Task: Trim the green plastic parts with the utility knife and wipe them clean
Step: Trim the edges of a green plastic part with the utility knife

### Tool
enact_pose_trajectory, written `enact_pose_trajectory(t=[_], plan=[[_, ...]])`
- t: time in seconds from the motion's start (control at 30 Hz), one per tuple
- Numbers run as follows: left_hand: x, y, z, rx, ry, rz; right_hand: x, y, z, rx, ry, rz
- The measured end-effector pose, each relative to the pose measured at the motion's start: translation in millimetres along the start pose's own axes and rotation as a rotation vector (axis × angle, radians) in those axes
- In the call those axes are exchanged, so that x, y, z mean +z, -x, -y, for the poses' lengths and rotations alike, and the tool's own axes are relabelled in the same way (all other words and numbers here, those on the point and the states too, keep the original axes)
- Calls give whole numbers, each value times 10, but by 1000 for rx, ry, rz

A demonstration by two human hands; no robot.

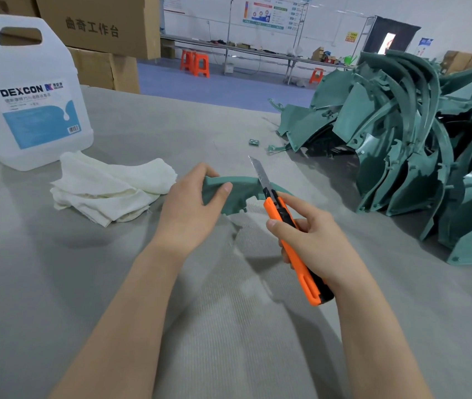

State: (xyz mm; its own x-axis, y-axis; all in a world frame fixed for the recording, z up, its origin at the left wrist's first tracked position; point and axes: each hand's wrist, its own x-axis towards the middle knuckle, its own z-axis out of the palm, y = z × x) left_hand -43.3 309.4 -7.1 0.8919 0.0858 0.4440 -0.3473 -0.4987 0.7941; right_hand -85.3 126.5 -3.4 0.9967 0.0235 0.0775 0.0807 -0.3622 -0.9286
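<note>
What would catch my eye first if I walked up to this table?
The orange utility knife in the right hand stands out, its blade extended across the curved green part that the left hand grips, mid-table. On the right rises a heap of green plastic parts; at the left stand a white jug and a crumpled white cloth.

Curved green plastic part (240, 191) held up by left end. Orange-black utility knife (286, 226), blade extended, crossing part's right section. Heap of green parts (401, 145) on counter (171, 125), right. Crumpled white cloth (113, 188) left of part.
</note>
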Motion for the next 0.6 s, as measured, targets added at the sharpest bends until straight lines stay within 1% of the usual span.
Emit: enact_pose_trajectory(t=[0.6], plan=[[-5,-12,37,39,-27,-6,-8,13,8,-12,-20,43]])
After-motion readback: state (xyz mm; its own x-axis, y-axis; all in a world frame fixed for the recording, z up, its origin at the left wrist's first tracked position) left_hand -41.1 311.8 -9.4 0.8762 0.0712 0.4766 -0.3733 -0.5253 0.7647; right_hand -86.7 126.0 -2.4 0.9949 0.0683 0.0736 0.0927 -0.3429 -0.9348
